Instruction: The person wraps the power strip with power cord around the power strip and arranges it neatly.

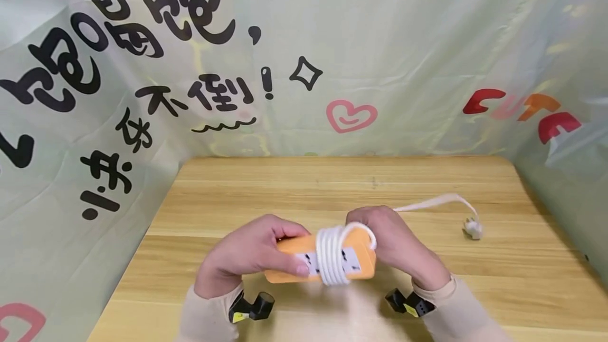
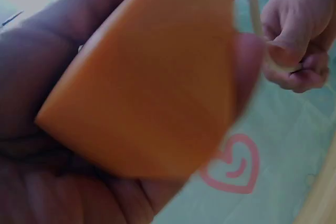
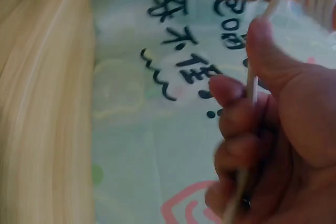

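An orange power strip (image 1: 290, 248) with white socket faces is held up over the table by my left hand (image 1: 258, 247), thumb across its top face. Several turns of white cord (image 1: 331, 257) wrap its middle. My right hand (image 1: 385, 234) grips the cord just right of the strip, fingers curled round it in the right wrist view, where the cord (image 3: 252, 87) runs between thumb and fingers up to the coil. From behind that hand the cord's free end trails to a white plug (image 1: 473, 228) at the right. In the left wrist view the strip's orange back (image 2: 142, 87) lies against my palm.
The wooden table (image 1: 237, 189) spreads beneath both hands. A pale fabric curtain (image 1: 404, 57) with printed characters and hearts stands round the back and sides. Black wrist cameras (image 1: 252, 307) sit at both cuffs.
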### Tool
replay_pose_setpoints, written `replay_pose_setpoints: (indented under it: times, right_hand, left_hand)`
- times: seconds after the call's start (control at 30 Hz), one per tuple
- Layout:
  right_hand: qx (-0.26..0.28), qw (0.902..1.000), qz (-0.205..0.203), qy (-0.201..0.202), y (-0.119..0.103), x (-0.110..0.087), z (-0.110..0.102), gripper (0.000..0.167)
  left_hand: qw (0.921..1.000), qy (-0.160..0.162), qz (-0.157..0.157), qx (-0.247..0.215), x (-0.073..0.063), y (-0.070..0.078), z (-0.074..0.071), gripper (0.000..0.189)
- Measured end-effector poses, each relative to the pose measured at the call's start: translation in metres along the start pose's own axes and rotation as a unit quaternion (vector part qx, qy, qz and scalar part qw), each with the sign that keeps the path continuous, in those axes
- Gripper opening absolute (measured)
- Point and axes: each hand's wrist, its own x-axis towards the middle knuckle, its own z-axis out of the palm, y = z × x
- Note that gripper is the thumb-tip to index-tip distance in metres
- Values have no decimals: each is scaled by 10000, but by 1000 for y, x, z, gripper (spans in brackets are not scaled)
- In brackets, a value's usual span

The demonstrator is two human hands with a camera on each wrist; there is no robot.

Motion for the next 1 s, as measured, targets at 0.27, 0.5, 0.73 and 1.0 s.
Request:
replay_pose_setpoints:
  times: [0.27,0.5,0.73,1.0]
  right_hand:
    - [-3,9996,107,-277,1,-1,-7,26]
    - [-577,9982,135,-101,0,-1,-11,13]
    - [-878,9933,538,518,-5,3,2,34]
    - [-644,9943,461,709,-11,2,9,24]
  left_hand:
    - [9936,-342,-298,1035,4,-2,6,20]
    - [9738,-506,-485,2165,9,-2,13,15]
    - [9245,-142,-1012,3674,25,-13,22,20]
    - [9181,158,-1356,3721,29,-17,23,21]
